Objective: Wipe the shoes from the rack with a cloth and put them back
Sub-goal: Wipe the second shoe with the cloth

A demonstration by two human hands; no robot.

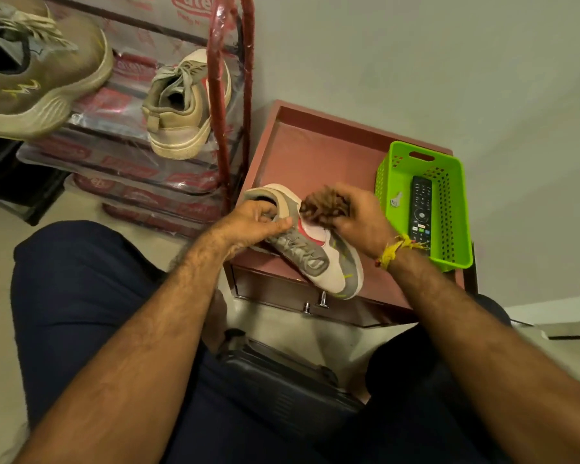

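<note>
A grey and white sneaker with a red side mark lies on the reddish-brown side table, toe pointing toward me. My left hand grips its collar, fingers hooked inside the opening. My right hand holds a bunched brown cloth pressed against the shoe's side. On the red-framed shoe rack to the left stand a matching sneaker and a larger tan sneaker.
A green plastic basket on the table's right holds a black remote and a key. The table's drawer front with metal knobs faces me. A dark case lies between my legs. The wall is close behind.
</note>
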